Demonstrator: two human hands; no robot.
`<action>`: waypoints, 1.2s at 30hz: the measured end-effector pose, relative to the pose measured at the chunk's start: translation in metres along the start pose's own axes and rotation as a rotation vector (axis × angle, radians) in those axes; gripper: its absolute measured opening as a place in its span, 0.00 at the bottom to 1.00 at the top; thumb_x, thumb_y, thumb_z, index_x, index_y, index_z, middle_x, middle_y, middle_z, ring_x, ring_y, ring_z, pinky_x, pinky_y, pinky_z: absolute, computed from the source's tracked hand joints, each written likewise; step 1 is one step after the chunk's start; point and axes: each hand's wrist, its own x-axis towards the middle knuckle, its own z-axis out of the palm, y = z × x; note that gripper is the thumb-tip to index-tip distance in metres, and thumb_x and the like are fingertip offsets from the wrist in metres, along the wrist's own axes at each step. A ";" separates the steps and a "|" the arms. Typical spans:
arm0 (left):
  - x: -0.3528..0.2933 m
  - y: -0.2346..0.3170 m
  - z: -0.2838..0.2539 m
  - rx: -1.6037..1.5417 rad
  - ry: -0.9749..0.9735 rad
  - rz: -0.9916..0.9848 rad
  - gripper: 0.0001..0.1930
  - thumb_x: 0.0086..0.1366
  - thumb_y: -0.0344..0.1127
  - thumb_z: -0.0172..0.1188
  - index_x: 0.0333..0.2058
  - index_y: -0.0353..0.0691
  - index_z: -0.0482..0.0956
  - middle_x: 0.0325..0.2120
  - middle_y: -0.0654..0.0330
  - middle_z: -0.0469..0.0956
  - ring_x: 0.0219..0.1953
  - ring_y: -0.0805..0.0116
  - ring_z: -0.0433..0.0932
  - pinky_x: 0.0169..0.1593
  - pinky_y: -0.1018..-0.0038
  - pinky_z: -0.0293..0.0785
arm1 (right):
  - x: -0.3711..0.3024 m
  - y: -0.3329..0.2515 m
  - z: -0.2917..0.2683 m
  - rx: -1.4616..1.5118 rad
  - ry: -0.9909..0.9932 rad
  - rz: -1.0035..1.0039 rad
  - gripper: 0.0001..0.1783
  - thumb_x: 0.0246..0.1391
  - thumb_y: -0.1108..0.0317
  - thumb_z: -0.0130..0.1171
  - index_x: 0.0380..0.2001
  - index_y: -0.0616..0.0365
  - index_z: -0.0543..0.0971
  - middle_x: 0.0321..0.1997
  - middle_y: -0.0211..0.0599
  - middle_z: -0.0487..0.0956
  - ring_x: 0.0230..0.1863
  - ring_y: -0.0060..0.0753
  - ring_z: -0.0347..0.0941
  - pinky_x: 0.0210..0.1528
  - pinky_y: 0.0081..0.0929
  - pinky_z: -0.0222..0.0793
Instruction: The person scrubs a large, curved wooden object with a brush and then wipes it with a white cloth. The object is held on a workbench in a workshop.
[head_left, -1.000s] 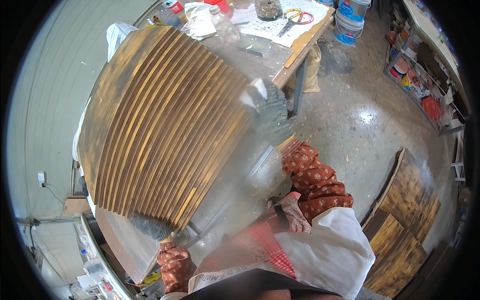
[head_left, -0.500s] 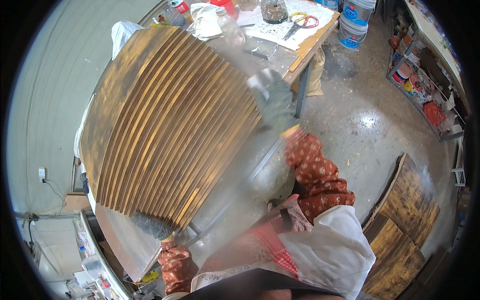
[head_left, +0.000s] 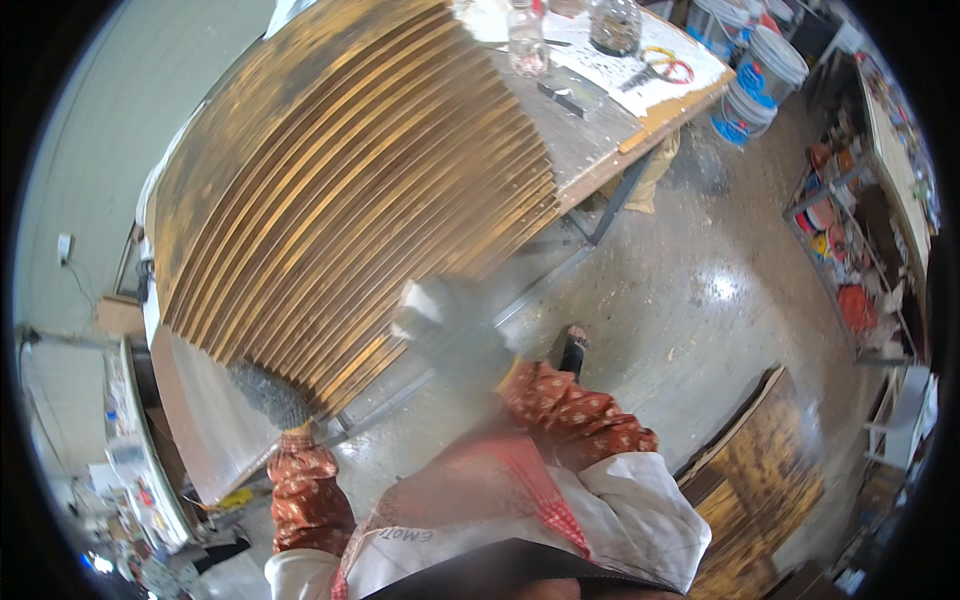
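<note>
Largest first: a worktable [head_left: 215, 420], w/ a big fan of overlapping wood boards [head_left: 350, 220], brown w/ golden edges, covering its L & middle. On the floor R of the table: more mottled boards [head_left: 765, 455]. Plastic buckets [head_left: 775, 65] stand beyond the table's far R corner. My L hand [head_left: 270, 393], grey-gloved, rests on the fan's ends at the table's near L side; fingers partly hidden, so can't tell if they pinch. My R hand [head_left: 455, 320], gloved, is by the table's front edge, too blurred to tell spread from closed. Table's far R end: glass jar [head_left: 613, 28], clear bottle [head_left: 527, 45], scissors [head_left: 652, 68]. Smallest: a white piece [head_left: 425, 302] at my R fingertips, poss. a pad.
</note>
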 end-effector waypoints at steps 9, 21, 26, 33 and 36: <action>0.006 0.060 -0.022 0.022 0.129 -0.004 0.23 0.76 0.32 0.46 0.66 0.31 0.61 0.63 0.36 0.66 0.63 0.36 0.68 0.67 0.52 0.65 | 0.058 0.132 -0.098 -0.184 0.034 -0.034 0.33 0.56 0.66 0.64 0.65 0.46 0.70 0.65 0.58 0.67 0.59 0.58 0.71 0.55 0.55 0.71; 0.010 0.089 -0.033 0.074 0.066 -0.044 0.29 0.66 0.23 0.50 0.66 0.31 0.61 0.62 0.35 0.66 0.63 0.36 0.69 0.64 0.50 0.68 | 0.064 -0.039 -0.002 0.128 -0.444 -0.775 0.17 0.58 0.59 0.59 0.52 0.38 0.81 0.65 0.42 0.72 0.67 0.50 0.65 0.68 0.49 0.61; 0.005 0.088 -0.028 0.089 0.052 -0.075 0.31 0.64 0.23 0.50 0.68 0.33 0.60 0.65 0.37 0.62 0.66 0.37 0.64 0.67 0.51 0.65 | 0.094 0.039 -0.040 0.175 -0.619 -0.713 0.20 0.57 0.58 0.58 0.52 0.47 0.78 0.66 0.46 0.70 0.67 0.54 0.64 0.68 0.52 0.60; -0.003 0.088 -0.020 -0.023 0.000 -0.261 0.28 0.70 0.27 0.46 0.68 0.35 0.59 0.66 0.40 0.62 0.68 0.42 0.63 0.70 0.56 0.61 | 0.124 0.170 -0.138 -0.181 -0.526 -0.674 0.40 0.50 0.56 0.67 0.67 0.37 0.65 0.66 0.54 0.63 0.67 0.64 0.58 0.66 0.59 0.59; -0.002 0.084 -0.019 0.067 -0.020 -0.229 0.26 0.73 0.30 0.44 0.69 0.38 0.60 0.67 0.42 0.62 0.68 0.44 0.63 0.71 0.57 0.60 | 0.133 0.151 -0.116 -0.194 -0.474 -0.881 0.36 0.49 0.56 0.68 0.64 0.39 0.70 0.67 0.54 0.62 0.68 0.63 0.56 0.66 0.60 0.59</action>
